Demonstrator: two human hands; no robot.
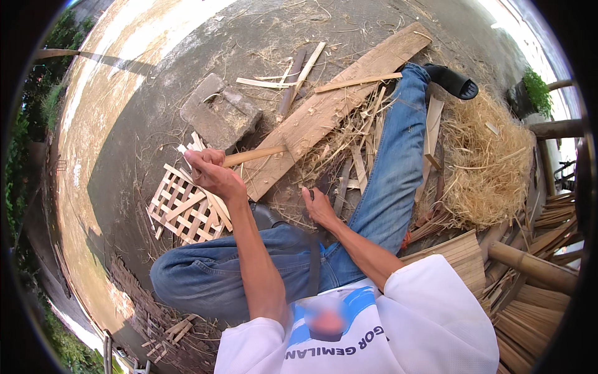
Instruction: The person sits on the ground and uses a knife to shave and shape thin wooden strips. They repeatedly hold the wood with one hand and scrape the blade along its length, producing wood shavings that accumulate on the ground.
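My left hand (216, 176) is closed round a pale bamboo strip (256, 154), whose far end points right over a long wooden plank (355, 78). Lower down, my right hand (320, 207) is curled by the plank's near end. A long, dark, bar-like tool (314, 265) runs from beside that hand down to my lap; the hand partly hides its upper end, and its kind is unclear. Under and beside my left hand lies a lattice of crossed bamboo strips (187, 209), with loose strips over it.
A broken concrete block (221, 111) sits beyond my left hand. My outstretched leg (392, 162) ends in a black sandal (458, 83). Curly shavings (486, 162) are heaped at the right, near bamboo poles (529, 262). Loose bamboo strips (305, 68) lie beside the plank.
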